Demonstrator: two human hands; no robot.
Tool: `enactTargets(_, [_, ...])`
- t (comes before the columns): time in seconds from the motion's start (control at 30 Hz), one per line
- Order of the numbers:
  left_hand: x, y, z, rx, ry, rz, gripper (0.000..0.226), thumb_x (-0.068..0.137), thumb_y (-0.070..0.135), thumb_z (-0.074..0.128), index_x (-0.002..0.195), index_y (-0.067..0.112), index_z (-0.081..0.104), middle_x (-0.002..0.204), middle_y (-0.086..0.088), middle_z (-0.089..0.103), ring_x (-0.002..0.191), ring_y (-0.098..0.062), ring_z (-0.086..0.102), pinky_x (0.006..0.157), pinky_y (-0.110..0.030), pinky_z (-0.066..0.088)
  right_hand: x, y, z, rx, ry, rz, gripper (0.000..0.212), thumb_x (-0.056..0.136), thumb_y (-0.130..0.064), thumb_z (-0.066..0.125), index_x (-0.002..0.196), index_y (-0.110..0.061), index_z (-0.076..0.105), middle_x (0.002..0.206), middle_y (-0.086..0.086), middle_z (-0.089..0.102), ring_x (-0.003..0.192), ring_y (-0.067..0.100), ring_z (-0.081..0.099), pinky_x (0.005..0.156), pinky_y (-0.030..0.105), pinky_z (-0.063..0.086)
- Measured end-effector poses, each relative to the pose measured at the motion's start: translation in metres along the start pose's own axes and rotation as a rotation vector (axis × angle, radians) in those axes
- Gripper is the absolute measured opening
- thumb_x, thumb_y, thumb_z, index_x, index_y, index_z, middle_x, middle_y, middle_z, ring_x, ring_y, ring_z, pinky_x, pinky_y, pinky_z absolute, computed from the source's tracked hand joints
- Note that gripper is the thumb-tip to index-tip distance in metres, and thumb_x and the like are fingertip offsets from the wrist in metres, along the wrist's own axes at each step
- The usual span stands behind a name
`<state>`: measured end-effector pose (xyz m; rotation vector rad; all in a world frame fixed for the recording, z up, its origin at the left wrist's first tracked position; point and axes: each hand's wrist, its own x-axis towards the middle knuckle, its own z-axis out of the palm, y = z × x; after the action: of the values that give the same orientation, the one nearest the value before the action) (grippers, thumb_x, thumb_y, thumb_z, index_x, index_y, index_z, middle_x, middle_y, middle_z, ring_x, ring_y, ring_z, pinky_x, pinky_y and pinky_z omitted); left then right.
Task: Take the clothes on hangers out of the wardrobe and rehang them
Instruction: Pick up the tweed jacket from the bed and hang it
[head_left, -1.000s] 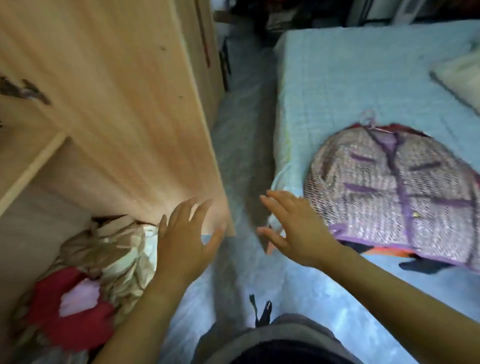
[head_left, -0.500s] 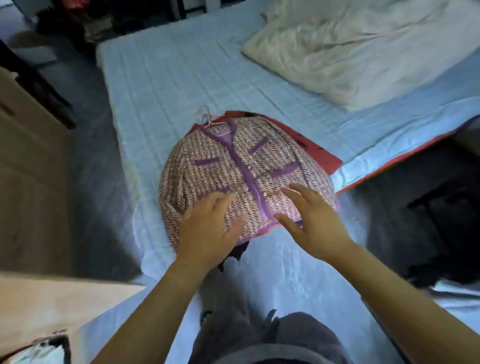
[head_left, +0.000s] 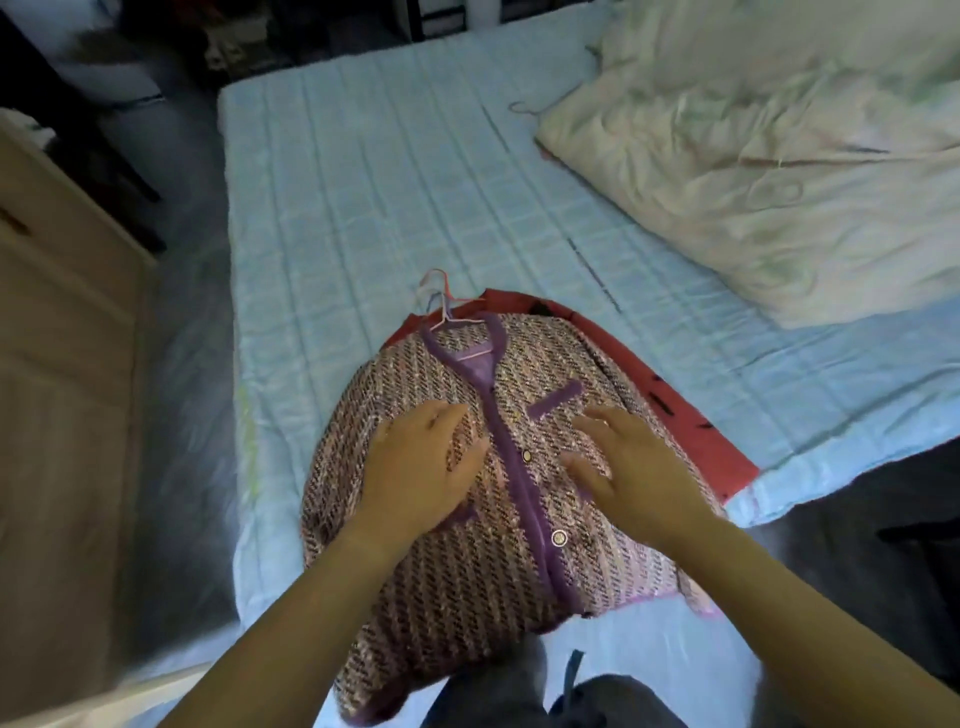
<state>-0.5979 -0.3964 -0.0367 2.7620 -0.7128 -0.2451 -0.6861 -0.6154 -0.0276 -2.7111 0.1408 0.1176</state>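
Both hands moved from the wardrobe side onto the tweed jacket (head_left: 467, 571) on the bed (head_left: 363, 208).
Left hand (head_left: 421, 473) and right hand (head_left: 634, 467) lay flat, fingers spread, gripping nothing; the hanger (head_left: 441, 306) showed at the collar, so lifting looked next.

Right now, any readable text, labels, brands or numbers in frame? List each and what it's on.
None readable.
Tweed jacket: no tag or label shows; its round buttons are too small to tell any marking.
Red garment under it: dark marks are a print, not letters.
Bed cover, pale quilt, wardrobe: no writing visible.
Left hand and right hand rest flat on the jacket, covering no visible label.
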Motion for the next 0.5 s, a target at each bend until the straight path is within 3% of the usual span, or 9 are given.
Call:
enactTargets(0.17, [0.062,-0.041,0.002,0.039,-0.033,-0.125,0.066,0.085,0.063,0.022,0.133,0.025,0.048,0.131,0.001,0.055,0.119,-0.022,0.051,0.098,-0.048,0.041,0.095,0.023,0.007,-0.062,-0.116,-0.09,0.055,0.091,-0.052,0.031,0.129,-0.018,0.052,0.137,0.005,0.046,0.126,0.023,0.042,0.103,0.033,0.034])
enactTargets(0.3, [0.094,-0.077,0.019,0.075,-0.063,-0.265,0.069,0.084,0.063,0.02,0.133,0.026,0.049,0.132,-0.003,0.055,0.117,-0.027,0.053,0.094,-0.044,0.04,0.17,0.045,0.023,-0.06,-0.168,-0.17,0.048,0.093,-0.044,0.042,0.125,-0.01,0.054,0.131,0.01,0.051,0.12,0.029,0.047,0.097,0.037,0.041])
enactTargets(0.5, [0.153,-0.111,0.043,0.071,-0.117,-0.429,0.08,0.078,0.067,0.01,0.137,0.026,0.045,0.136,-0.006,0.051,0.116,-0.029,0.053,0.09,-0.041,0.043,0.29,0.081,0.062,-0.089,-0.317,-0.275,0.045,0.093,-0.038,0.048,0.129,-0.011,0.051,0.136,0.011,0.048,0.124,0.029,0.043,0.102,0.039,0.038])
